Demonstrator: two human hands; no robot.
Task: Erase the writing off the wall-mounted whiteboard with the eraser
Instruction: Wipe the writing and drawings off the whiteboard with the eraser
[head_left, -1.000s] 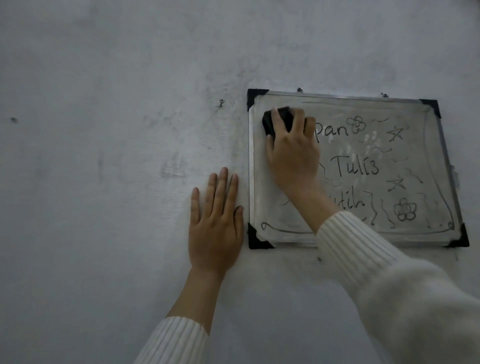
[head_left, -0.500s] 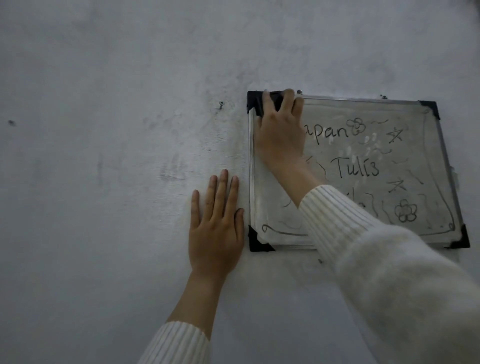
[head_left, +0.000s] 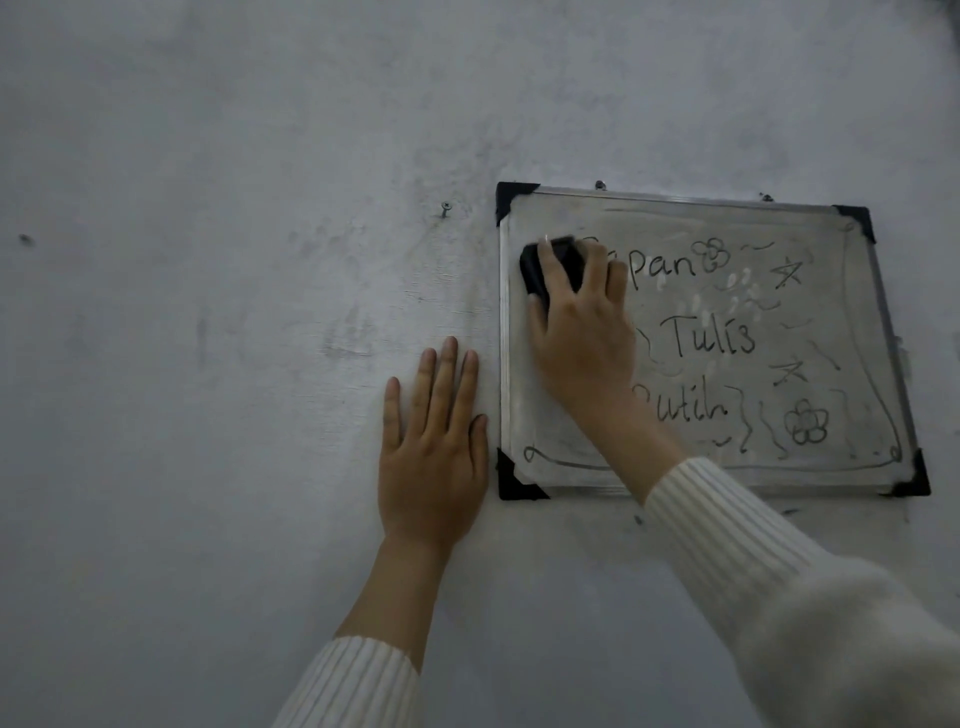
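Observation:
A small whiteboard (head_left: 841, 467) with a metal frame and black corner caps hangs on the wall at the right. Black handwriting (head_left: 711, 335), flowers, stars and a wavy border cover its middle and right. Its left strip looks wiped and smeared. My right hand (head_left: 582, 332) presses a black eraser (head_left: 535, 275) flat against the board's upper left, over the start of the top word. My left hand (head_left: 434, 441) lies flat on the wall, fingers apart, just left of the board's lower left corner.
The wall (head_left: 208, 364) is grey and scuffed. A screw (head_left: 445, 209) sticks out of it left of the board's top corner. Two hangers (head_left: 600, 184) hold the board's top edge.
My right hand with the eraser went up to the board's top left corner, then came back down and slightly right. My left hand stayed put on the wall.

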